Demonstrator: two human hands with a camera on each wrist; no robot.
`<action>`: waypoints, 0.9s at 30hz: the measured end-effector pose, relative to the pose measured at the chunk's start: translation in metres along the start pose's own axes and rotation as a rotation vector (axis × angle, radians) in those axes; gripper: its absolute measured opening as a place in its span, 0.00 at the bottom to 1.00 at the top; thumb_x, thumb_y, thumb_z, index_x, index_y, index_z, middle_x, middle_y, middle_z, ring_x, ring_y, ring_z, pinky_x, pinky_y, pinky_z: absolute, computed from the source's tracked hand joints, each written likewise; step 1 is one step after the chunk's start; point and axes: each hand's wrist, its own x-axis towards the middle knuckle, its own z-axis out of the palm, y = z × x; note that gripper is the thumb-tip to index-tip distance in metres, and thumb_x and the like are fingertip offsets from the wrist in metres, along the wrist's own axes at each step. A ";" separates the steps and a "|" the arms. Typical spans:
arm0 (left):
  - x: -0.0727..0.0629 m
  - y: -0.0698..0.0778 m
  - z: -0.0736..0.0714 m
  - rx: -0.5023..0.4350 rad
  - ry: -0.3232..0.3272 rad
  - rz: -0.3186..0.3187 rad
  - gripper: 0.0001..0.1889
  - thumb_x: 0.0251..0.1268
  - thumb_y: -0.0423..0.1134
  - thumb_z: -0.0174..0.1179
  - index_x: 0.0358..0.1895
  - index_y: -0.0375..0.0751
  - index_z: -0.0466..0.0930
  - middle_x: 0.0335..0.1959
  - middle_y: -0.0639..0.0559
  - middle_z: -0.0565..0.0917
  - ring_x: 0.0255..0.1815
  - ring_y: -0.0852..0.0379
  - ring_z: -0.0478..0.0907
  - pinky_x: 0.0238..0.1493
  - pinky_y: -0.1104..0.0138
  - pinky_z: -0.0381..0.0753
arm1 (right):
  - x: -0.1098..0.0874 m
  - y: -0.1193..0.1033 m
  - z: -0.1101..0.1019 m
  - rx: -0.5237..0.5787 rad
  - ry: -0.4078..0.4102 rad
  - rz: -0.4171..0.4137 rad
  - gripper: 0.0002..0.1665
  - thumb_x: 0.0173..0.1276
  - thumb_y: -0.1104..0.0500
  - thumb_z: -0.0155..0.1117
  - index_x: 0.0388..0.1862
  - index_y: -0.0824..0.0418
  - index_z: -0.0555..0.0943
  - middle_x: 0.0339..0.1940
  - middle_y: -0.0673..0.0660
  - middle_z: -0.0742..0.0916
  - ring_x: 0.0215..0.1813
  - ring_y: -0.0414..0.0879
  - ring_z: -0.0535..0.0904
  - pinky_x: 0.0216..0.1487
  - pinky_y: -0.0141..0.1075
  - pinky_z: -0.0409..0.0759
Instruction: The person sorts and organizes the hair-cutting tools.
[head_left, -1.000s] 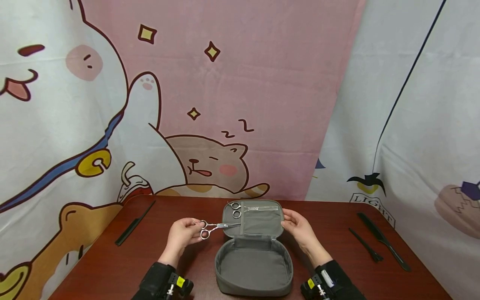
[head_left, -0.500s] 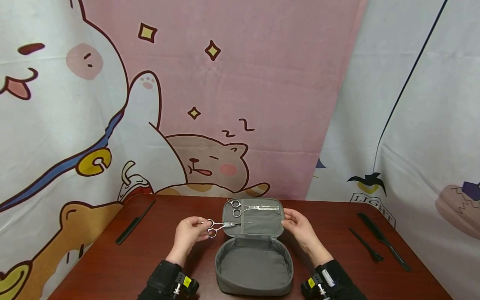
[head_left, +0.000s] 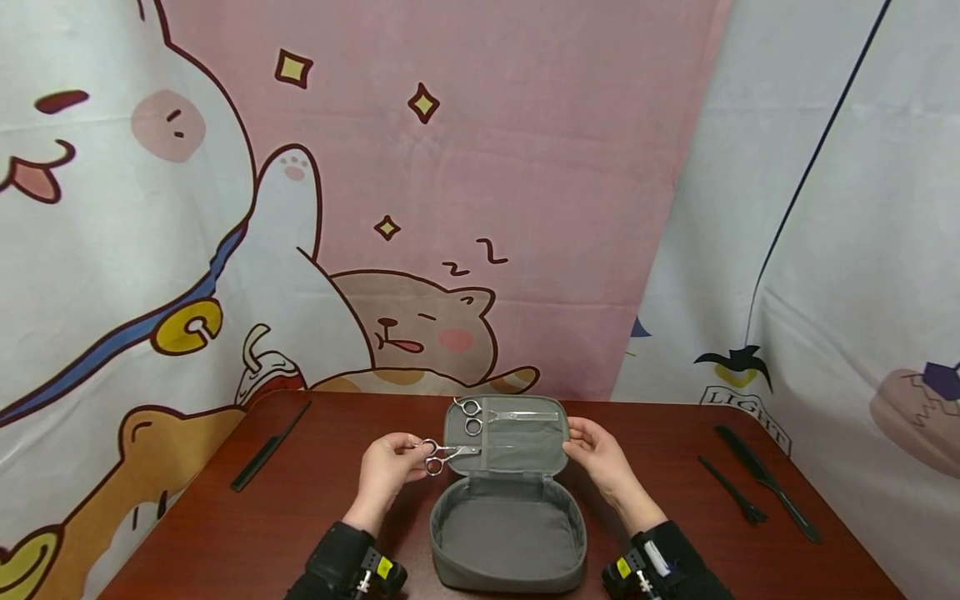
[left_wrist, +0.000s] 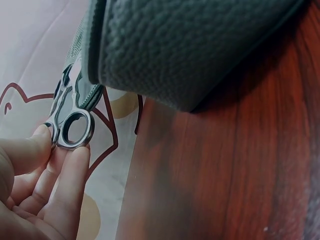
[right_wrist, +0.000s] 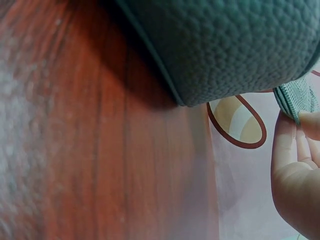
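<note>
My left hand [head_left: 390, 471] pinches the finger rings of a pair of silver scissors [head_left: 450, 452]. The blades lie mostly inside a lid pocket of a grey zip case [head_left: 510, 575], and the handles stick out past the lid's left edge. In the left wrist view, thumb and fingers grip the rings of the scissors [left_wrist: 76, 131]. My right hand [head_left: 603, 462] holds the right edge of the raised lid [head_left: 525, 433] between thumb and fingers, also seen in the right wrist view. A second pair of scissors [head_left: 472, 417] sits in the upper lid pocket, its rings showing.
The case stands unzipped on a dark red wooden table [head_left: 360, 558]. A black comb [head_left: 270, 446] lies at the left. Towards the right lie a thin black brush-ended tool [head_left: 731, 487] and a long black comb with a handle [head_left: 765, 479]. Behind hangs a cartoon-printed cloth [head_left: 525, 208].
My left hand has moved right, sliding the scissors deeper into the lid pocket. My right hand stays on the lid edge, and the case has hardly moved.
</note>
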 end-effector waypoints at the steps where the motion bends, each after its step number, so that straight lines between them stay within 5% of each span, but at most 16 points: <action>1: 0.000 0.000 0.001 0.006 0.003 0.002 0.07 0.58 0.28 0.69 0.33 0.26 0.81 0.26 0.45 0.81 0.29 0.46 0.86 0.28 0.62 0.85 | 0.000 0.000 0.000 -0.004 0.001 -0.001 0.24 0.69 0.74 0.59 0.63 0.79 0.69 0.51 0.67 0.80 0.49 0.46 0.77 0.47 0.28 0.77; 13: -0.003 0.003 0.008 0.056 0.011 0.021 0.06 0.58 0.28 0.69 0.33 0.27 0.81 0.25 0.47 0.79 0.25 0.56 0.83 0.28 0.62 0.85 | -0.002 0.001 0.000 -0.016 0.029 -0.030 0.23 0.68 0.75 0.60 0.61 0.79 0.71 0.49 0.66 0.81 0.47 0.42 0.78 0.46 0.27 0.77; 27: -0.003 0.009 0.017 0.118 0.007 0.078 0.08 0.56 0.29 0.71 0.31 0.29 0.80 0.24 0.47 0.77 0.22 0.53 0.84 0.25 0.62 0.84 | -0.002 0.001 0.000 -0.035 0.032 -0.023 0.23 0.68 0.75 0.60 0.61 0.76 0.72 0.51 0.66 0.80 0.50 0.46 0.76 0.49 0.28 0.76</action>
